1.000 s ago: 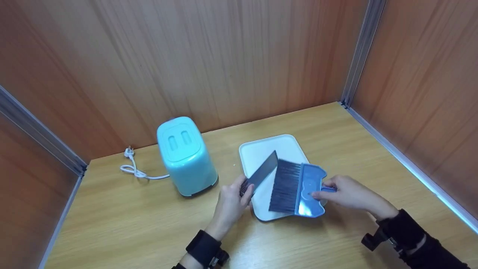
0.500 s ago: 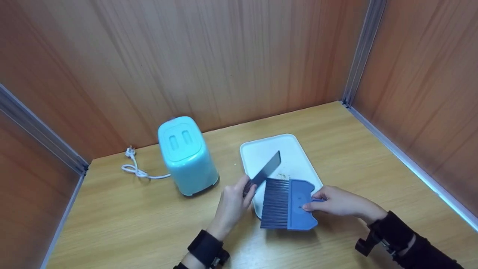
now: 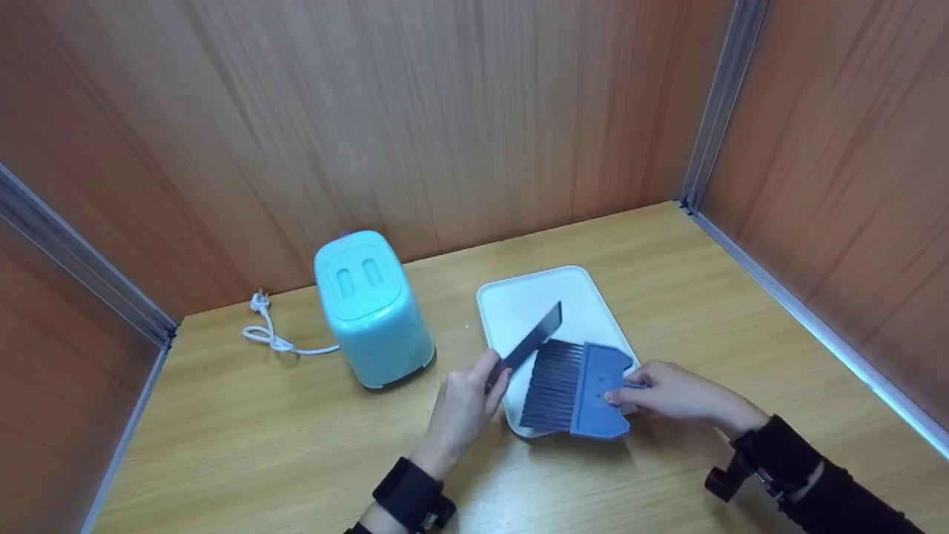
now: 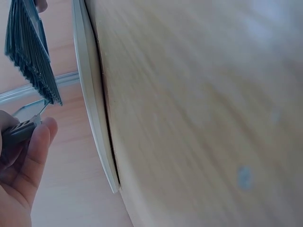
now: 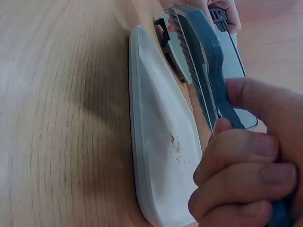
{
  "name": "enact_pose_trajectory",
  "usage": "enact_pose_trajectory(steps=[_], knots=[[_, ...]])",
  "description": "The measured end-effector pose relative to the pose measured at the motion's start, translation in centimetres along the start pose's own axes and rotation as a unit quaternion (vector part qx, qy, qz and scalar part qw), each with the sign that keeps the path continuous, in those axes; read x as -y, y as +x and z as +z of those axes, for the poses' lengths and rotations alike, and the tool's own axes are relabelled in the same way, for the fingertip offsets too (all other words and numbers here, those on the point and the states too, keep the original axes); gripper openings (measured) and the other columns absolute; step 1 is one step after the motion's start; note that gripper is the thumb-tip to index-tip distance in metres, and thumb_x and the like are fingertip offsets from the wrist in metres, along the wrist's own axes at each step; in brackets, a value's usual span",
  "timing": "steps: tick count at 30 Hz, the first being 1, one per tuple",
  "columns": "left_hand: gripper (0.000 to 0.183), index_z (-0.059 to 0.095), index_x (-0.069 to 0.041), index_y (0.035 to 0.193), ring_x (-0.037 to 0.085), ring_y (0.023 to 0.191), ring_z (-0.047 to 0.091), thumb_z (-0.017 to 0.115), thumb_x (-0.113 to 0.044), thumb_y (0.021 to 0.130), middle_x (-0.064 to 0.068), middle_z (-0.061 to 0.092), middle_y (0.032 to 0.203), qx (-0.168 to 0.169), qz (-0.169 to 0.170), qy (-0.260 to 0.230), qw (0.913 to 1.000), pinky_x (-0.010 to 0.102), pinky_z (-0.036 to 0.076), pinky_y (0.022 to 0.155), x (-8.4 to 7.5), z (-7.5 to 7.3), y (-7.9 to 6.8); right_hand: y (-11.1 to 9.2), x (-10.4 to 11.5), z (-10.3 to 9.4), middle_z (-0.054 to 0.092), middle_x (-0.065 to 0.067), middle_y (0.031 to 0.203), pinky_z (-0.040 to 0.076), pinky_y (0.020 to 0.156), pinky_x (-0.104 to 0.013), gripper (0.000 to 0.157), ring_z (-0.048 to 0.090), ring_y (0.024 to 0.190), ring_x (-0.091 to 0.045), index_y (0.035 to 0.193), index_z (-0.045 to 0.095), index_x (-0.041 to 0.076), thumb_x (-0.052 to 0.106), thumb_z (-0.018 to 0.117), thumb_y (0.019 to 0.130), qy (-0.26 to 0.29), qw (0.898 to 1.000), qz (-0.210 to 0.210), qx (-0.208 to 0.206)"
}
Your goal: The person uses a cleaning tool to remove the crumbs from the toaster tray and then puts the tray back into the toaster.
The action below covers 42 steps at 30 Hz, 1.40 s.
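While the L hand (image 3: 463, 397) holds the blade (image 3: 535, 340), the R hand (image 3: 678, 397) grips the brush (image 3: 602, 389), both over the tray (image 3: 534, 300).
Prob. the brushing-off step: brush right by blade, can't tell if touching. Tray's on the tabletop (image 3: 296, 445) w/ brown crumbs (image 5: 176, 147) in it. Next move prob. needs a soft stroke along the blade, above the tray.

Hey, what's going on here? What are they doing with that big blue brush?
A person is working over a white tray. The left hand holds a flat-bladed tool; the right hand holds the blue brush, tilted above the tray, with its dark bristles close to the tool. Brownish crumbs lie on the tray. A light-blue appliance stands to the left, untouched.
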<state>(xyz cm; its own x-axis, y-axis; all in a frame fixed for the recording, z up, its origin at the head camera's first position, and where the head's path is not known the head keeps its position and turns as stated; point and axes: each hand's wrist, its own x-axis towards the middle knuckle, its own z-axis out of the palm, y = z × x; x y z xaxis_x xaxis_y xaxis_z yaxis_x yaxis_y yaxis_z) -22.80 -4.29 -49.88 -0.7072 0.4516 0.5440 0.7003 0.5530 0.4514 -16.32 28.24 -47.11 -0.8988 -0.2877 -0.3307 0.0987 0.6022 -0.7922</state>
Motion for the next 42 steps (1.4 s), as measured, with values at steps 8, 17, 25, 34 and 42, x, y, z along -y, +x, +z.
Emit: enact_pose_trajectory(steps=[8, 17, 25, 34, 42], knots=[[0.009, 0.062, -0.010, 0.100, 0.009, 0.065, 0.067, 0.069, -0.011, 0.105, 0.002, 0.074, 0.079, 0.003, 0.020, 0.028, 0.9994, 0.017, 0.055, 0.054, -0.1, 0.0, -0.1, 0.2, -0.4, -0.4, 0.038, 0.006, 0.064, 0.029, 0.061, -0.024, 0.057, 0.039, 0.062, -0.013, 0.078, 0.052, -0.002, 0.045, 0.066, 0.106, 0.004, 1.000, 0.014, -0.016], [0.015, 0.060, -0.010, 0.094, 0.006, 0.055, 0.056, 0.073, -0.009, 0.101, -0.003, 0.064, 0.066, -0.031, 0.077, 0.071, 0.9941, 0.017, 0.042, 0.045, -0.2, 0.2, -0.2, 0.3, -0.8, -0.6, 0.038, 0.008, 0.066, 0.029, 0.056, -0.022, 0.051, 0.037, 0.060, -0.010, 0.070, 0.048, 0.013, 0.043, 0.066, 0.106, -0.007, 0.999, -0.005, -0.042], [0.019, 0.059, -0.011, 0.091, 0.004, 0.051, 0.047, 0.076, -0.008, 0.098, -0.007, 0.055, 0.061, -0.053, 0.112, 0.111, 0.9861, 0.018, 0.035, 0.042, -0.1, 0.4, -0.3, 0.4, -1.2, -0.7, 0.040, 0.007, 0.068, 0.030, 0.055, -0.021, 0.050, 0.038, 0.060, -0.011, 0.069, 0.045, 0.018, 0.045, 0.068, 0.105, -0.017, 0.998, 0.001, -0.065], [0.016, 0.061, -0.011, 0.093, 0.005, 0.049, 0.051, 0.076, -0.008, 0.098, -0.006, 0.060, 0.063, -0.049, 0.125, 0.143, 0.9805, 0.020, 0.040, 0.040, -0.1, 0.3, -0.2, 0.1, -1.5, -0.8, 0.041, 0.006, 0.070, 0.030, 0.057, -0.021, 0.047, 0.040, 0.063, -0.011, 0.072, 0.050, 0.015, 0.044, 0.068, 0.105, -0.027, 0.997, -0.006, -0.066], [0.015, 0.062, -0.011, 0.093, 0.004, 0.047, 0.048, 0.076, -0.005, 0.097, -0.007, 0.058, 0.062, -0.059, 0.122, 0.146, 0.9799, 0.019, 0.038, 0.039, -0.1, 0.3, -0.2, -0.3, -0.9, -0.5, 0.040, 0.008, 0.066, 0.029, 0.054, -0.020, 0.043, 0.038, 0.059, -0.009, 0.076, 0.059, 0.011, 0.040, 0.068, 0.105, -0.007, 0.998, -0.004, -0.054]])
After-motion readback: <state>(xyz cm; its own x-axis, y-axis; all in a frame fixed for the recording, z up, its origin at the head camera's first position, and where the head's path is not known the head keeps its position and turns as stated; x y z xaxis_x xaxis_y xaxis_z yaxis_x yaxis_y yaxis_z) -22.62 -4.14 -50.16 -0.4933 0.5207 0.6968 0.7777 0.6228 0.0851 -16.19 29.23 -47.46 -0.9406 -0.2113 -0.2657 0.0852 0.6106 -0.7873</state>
